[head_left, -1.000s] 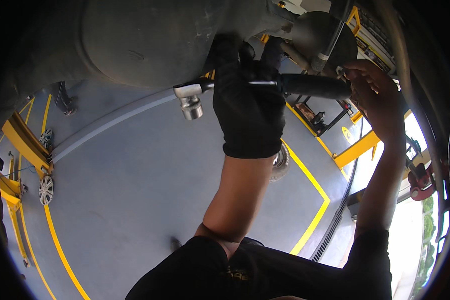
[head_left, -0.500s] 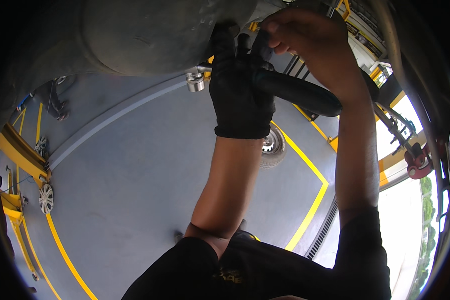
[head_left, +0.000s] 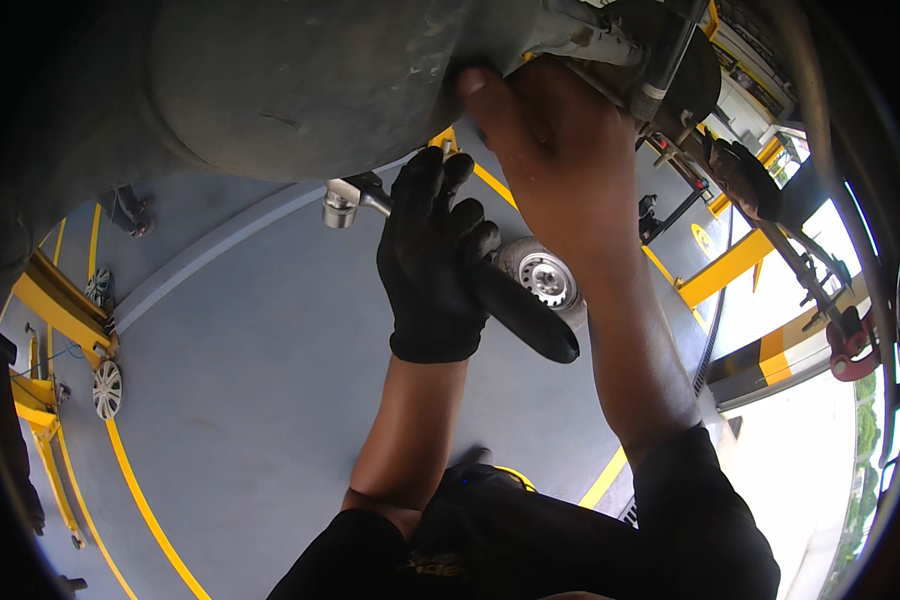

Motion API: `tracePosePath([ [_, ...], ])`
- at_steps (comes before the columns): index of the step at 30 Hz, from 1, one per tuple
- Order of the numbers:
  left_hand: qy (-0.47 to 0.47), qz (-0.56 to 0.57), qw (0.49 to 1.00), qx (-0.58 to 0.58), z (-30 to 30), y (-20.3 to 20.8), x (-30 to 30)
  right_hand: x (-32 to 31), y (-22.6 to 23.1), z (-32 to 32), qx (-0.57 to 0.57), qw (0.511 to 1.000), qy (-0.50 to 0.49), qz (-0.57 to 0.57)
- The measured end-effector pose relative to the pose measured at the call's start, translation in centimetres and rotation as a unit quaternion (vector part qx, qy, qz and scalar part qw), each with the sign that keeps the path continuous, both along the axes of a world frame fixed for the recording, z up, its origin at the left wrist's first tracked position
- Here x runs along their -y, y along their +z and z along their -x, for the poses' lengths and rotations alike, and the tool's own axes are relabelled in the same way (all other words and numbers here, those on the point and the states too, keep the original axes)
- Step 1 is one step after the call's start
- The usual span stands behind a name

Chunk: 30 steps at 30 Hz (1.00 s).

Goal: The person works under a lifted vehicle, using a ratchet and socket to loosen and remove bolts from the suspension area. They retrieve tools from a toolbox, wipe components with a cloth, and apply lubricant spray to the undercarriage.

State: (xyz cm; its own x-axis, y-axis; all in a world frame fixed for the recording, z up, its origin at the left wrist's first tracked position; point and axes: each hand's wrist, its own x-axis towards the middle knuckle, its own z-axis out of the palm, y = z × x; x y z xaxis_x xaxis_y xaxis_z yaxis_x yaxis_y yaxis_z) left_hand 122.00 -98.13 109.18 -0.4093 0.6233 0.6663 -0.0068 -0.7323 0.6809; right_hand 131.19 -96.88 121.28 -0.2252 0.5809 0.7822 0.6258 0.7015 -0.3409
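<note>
Ratchet wrench (head_left: 526, 318): in the left hand (head_left: 432, 250), in the air below the vehicle's underside, well above the floor (head_left: 260, 380). Wrench runs crosswise; chrome socket (head_left: 340, 208) on the head end points down, thick black handle slopes off to the lower right. Middle of the tool is covered by the hand.

Left hand: black glove, fingers loosely curled round the wrench, fingertips pointing up.

Right hand: bare (head_left: 575, 150), raised to the underside, just right of and above the left. Thumb up by the lower right edge of a large dark rounded underbody housing (head_left: 290, 90). Other fingers hidden behind the hand; can't tell if they're pinching anything. It's apart from the wrench.

Upper right of that hand: black cylinder (head_left: 674, 55) with a pale band, slanting down. Further right, a red metal fitting (head_left: 852, 348).

On the floor: wheel (head_left: 545, 280) with a silver steel rim, showing between the left hand and right forearm, handle overlapping its lower edge in view. Toward the floor's left edge: yellow lift arm (head_left: 65, 305), silver hubcap (head_left: 108, 388) by its lower end, yellow line (head_left: 150, 500) running down from there. Someone's dark shoes (head_left: 142, 222) near the floor's upper left corner. Bright opening (head_left: 790, 480) along the right edge.
</note>
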Motion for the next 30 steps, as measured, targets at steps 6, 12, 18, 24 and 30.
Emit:
tracePosePath([
  [6, -0.477, 0.044, 0.767, 0.427, 1.2, -0.2, 1.2, 1.3, -0.4, 2.0, -0.089, 0.994, 0.020, -0.067],
  [12, -0.435, 0.051, 0.817, 0.375, 0.8, 1.1, 1.0, 1.8, 0.4, 1.0, -0.026, 0.997, -0.039, 0.054],
  [18, -0.431, 0.064, 0.812, 0.388, 0.0, 3.3, 1.9, 1.1, -0.1, 1.7, -0.063, 0.994, 0.039, -0.080],
  [24, -0.438, 0.108, 0.802, 0.391, 0.9, 3.4, 1.8, 1.1, -0.7, 1.3, -0.110, 0.988, 0.025, 0.102],
  [30, -0.335, 0.206, 0.812, 0.432, 2.0, 1.7, 2.3, 0.3, -1.3, 2.1, -0.068, 0.995, -0.004, -0.069],
])
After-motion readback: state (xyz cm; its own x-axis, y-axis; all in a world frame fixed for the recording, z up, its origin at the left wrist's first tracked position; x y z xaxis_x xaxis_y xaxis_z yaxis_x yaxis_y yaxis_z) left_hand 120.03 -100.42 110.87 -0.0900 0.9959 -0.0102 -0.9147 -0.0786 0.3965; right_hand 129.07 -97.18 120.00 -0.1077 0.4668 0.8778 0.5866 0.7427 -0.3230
